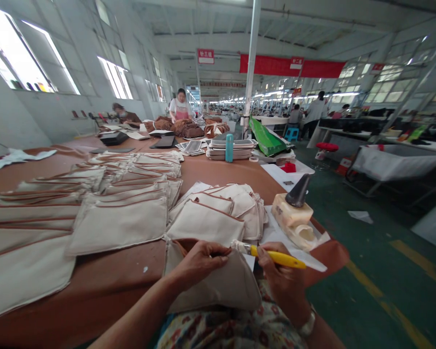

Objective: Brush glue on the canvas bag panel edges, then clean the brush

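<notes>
Head cam: left hand [199,261] has its fingers pinched on the top edge of a cream fabric pouch [218,287], which sits over the lap at the table edge. Right hand [280,274] has its fingers wrapped round a yellow-handled brush [281,258], bristles right by that pinched edge. More cream pouches [123,227] with brown trim lie in overlapping rows on the brown-covered table [116,276], and a cut-open plastic jug [292,213] sits off to the right.

Daylight comes through the windows [114,75] in the pale wall [29,114] on my left. A brown-covered bench [112,271] fills the near side; behind a white post [252,58], a red banner [327,69] hangs beneath the whitish ceiling [174,29]. Yellow lines [366,281] mark the green floor [327,208], and a blue stool [292,133] stands farther back.
</notes>
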The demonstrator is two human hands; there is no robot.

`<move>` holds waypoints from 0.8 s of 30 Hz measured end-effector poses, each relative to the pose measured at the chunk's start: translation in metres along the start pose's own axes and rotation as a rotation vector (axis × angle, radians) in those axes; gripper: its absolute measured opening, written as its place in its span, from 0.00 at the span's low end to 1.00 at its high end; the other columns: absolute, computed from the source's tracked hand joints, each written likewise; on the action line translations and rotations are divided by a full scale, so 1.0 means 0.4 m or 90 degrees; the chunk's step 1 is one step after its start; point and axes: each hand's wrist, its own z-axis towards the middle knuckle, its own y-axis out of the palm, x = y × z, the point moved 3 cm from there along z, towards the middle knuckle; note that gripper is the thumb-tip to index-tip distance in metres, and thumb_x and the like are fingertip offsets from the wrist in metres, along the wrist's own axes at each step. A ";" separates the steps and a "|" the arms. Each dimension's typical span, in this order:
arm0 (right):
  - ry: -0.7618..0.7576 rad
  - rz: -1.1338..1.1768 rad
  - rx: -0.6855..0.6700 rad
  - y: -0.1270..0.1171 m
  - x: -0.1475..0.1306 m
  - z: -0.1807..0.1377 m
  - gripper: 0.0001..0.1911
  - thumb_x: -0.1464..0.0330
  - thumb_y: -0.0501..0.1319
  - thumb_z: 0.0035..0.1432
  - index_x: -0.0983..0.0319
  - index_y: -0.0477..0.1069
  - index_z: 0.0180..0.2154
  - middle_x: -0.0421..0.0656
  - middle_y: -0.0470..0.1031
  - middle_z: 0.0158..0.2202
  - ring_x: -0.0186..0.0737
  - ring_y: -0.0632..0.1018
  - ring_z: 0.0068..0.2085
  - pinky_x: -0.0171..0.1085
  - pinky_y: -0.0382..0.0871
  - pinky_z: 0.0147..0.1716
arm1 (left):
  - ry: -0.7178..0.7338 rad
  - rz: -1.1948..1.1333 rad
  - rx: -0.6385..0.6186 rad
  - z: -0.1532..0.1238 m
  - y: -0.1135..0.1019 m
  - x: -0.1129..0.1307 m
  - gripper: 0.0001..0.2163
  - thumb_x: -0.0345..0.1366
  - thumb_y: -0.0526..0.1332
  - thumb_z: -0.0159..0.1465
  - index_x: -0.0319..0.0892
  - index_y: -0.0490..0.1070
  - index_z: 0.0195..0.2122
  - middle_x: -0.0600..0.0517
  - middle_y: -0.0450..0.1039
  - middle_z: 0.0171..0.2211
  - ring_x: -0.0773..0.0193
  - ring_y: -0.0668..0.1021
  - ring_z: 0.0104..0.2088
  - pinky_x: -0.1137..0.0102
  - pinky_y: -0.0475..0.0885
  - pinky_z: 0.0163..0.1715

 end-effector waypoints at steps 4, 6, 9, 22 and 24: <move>0.024 0.004 0.066 -0.034 0.007 0.018 0.11 0.60 0.62 0.60 0.61 0.71 0.37 0.37 0.70 0.22 0.35 0.69 0.22 0.33 0.65 0.21 | 0.075 0.079 0.054 -0.010 0.003 -0.010 0.14 0.41 0.62 0.62 0.38 0.79 0.42 0.48 0.80 0.37 0.61 0.77 0.35 0.72 0.68 0.34; 0.042 0.037 0.099 -0.060 -0.001 0.026 0.11 0.60 0.63 0.58 0.62 0.71 0.36 0.37 0.70 0.20 0.35 0.69 0.20 0.33 0.64 0.19 | 0.183 0.213 0.130 -0.020 0.008 -0.003 0.10 0.39 0.62 0.63 0.39 0.79 0.39 0.48 0.79 0.34 0.63 0.76 0.34 0.73 0.68 0.34; 0.071 0.132 0.148 -0.097 -0.028 0.030 0.12 0.60 0.66 0.56 0.62 0.71 0.35 0.37 0.69 0.19 0.33 0.67 0.17 0.31 0.60 0.16 | 0.407 0.469 0.193 -0.051 0.033 0.028 0.07 0.34 0.58 0.66 0.41 0.76 0.39 0.50 0.76 0.31 0.65 0.74 0.32 0.73 0.67 0.33; 0.080 0.184 -0.038 -0.114 -0.141 0.027 0.08 0.64 0.63 0.60 0.61 0.70 0.32 0.33 0.62 0.18 0.28 0.62 0.18 0.29 0.55 0.16 | 0.785 0.826 0.144 -0.141 0.113 0.109 0.08 0.30 0.51 0.65 0.38 0.69 0.35 0.46 0.74 0.31 0.62 0.72 0.28 0.67 0.67 0.26; 0.074 0.116 -0.152 -0.104 -0.147 0.028 0.08 0.63 0.62 0.61 0.61 0.70 0.33 0.34 0.63 0.20 0.30 0.64 0.20 0.30 0.57 0.18 | 0.786 0.831 0.152 -0.141 0.116 0.102 0.08 0.30 0.51 0.65 0.38 0.69 0.36 0.46 0.74 0.32 0.62 0.72 0.28 0.67 0.67 0.26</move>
